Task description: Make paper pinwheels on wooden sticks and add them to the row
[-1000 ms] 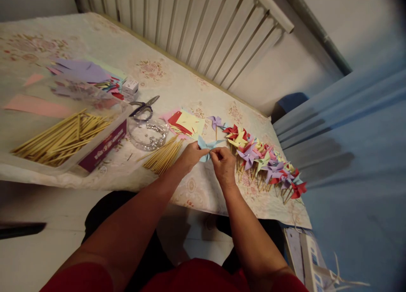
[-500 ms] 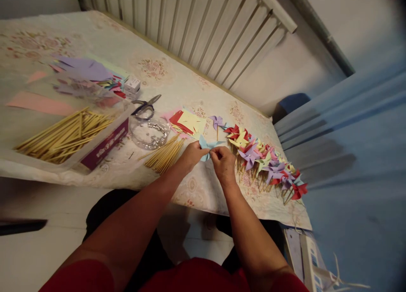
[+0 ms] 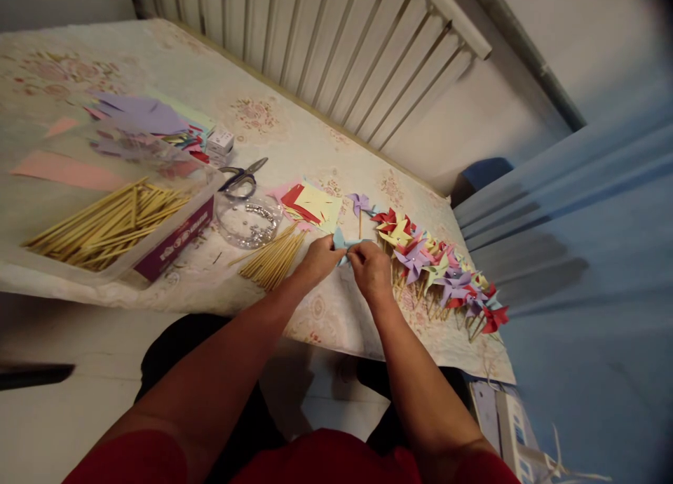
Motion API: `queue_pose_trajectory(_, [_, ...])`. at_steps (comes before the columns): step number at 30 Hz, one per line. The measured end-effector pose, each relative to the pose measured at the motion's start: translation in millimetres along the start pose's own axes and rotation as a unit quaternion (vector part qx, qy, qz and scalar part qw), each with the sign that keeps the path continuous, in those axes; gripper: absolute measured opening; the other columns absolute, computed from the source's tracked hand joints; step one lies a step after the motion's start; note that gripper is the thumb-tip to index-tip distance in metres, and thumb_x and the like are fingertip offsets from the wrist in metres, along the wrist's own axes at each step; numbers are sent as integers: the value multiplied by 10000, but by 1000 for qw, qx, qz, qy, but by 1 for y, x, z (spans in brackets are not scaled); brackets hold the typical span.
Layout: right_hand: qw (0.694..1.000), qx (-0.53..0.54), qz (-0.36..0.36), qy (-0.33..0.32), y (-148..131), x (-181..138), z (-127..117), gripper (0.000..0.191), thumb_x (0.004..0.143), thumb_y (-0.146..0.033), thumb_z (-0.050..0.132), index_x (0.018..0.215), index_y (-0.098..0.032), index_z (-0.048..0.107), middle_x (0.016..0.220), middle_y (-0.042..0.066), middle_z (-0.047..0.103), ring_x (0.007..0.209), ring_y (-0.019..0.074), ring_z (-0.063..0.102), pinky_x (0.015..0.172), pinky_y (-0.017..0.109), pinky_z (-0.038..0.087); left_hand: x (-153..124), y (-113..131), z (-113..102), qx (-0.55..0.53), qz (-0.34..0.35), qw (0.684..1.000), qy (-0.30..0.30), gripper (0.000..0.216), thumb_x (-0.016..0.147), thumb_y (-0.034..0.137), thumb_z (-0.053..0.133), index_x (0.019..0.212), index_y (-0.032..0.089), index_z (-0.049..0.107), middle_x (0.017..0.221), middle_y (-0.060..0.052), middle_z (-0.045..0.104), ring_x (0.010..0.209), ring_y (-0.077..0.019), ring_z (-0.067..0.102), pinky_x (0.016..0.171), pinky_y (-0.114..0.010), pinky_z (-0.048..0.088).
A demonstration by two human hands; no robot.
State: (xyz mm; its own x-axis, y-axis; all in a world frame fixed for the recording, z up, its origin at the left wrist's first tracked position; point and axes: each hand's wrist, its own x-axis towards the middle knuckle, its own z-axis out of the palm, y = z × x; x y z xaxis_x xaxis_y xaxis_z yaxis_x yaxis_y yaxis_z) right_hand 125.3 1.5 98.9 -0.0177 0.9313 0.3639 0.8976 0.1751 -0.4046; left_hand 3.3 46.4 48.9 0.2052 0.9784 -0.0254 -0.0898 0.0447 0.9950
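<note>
Blue pinwheel [image 3: 339, 240] between left fingers [image 3: 331, 251] and right fingers [image 3: 359, 254].

Left forearm [image 3: 231, 358] slanted forward and inward, right forearm [image 3: 415, 372] angled inward opposite, left hand [image 3: 320, 257] closed in a pinch, right hand [image 3: 373, 268] just beside it, its fingers [image 3: 368, 252] bent and pinching.
</note>
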Motion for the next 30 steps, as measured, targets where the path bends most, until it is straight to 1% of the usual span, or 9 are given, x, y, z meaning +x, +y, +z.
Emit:
queue_pose_trajectory(4, [977,164,136,31,6,-1,13,142,753,-288,591,660,-185,619,610,-27,568,584,132,490,586,253,378,-1,2,-1,19,0,1000,6,137,672,181,627,787,134,685,675,-6,636,705,-158,550,628,-238,441])
queue_pose_trajectory(6, [965,200,167,31,7,-2,17,154,739,-308,602,655,-180,620,593,-34,556,563,125,475,563,246,369,-1,2,-2,32,-3,999,9,129,669,174,627,779,134,683,674,-7,636,704,-157,546,630,-239,441])
queue_pose_trajectory(8, [974,172,142,29,7,-3,15,146,751,-292,596,657,-182,620,606,-27,561,577,129,479,578,251,372,-1,2,-2,40,-2,999,6,130,674,171,622,782,133,685,684,-14,643,716,-161,550,637,-242,446])
queue_pose_trajectory(13, [999,26,-24,14,6,-4,6,128,815,-245,562,716,-201,631,749,25,605,738,171,530,706,288,396,1,0,0,37,5,999,-1,144,688,176,612,800,133,691,697,-14,652,732,-167,556,649,-249,453])
queue_pose_trajectory(15, [999,34,-14,19,7,-4,7,131,814,-246,561,715,-199,631,742,25,608,726,170,529,704,288,398,1,-1,0,34,6,999,0,141,685,175,614,797,134,689,698,-13,649,725,-165,552,645,-248,448])
queue_pose_trajectory(20, [977,159,140,34,9,-4,19,141,769,-271,582,667,-178,611,617,-19,573,592,140,496,600,260,386,2,-4,-1,60,14,998,-3,136,694,183,607,793,133,687,684,-9,632,689,-152,529,625,-242,428])
queue_pose_trajectory(22, [981,144,124,34,9,-5,19,142,774,-268,576,667,-182,609,627,-18,570,605,141,496,611,260,387,2,-5,-2,70,19,997,-7,139,703,194,597,794,135,684,682,-7,625,678,-148,519,617,-241,417])
queue_pose_trajectory(27, [999,31,-22,19,8,-5,9,128,809,-242,557,710,-202,627,756,30,605,753,174,529,725,293,405,5,-10,-1,85,34,996,-13,161,722,225,578,812,136,677,703,-14,621,676,-149,513,598,-243,396])
queue_pose_trajectory(30, [994,96,49,27,9,-4,13,130,777,-258,569,674,-196,620,683,6,592,671,158,514,668,279,407,5,-12,0,79,33,996,-11,176,719,239,588,829,137,679,707,-12,624,674,-148,516,594,-239,389])
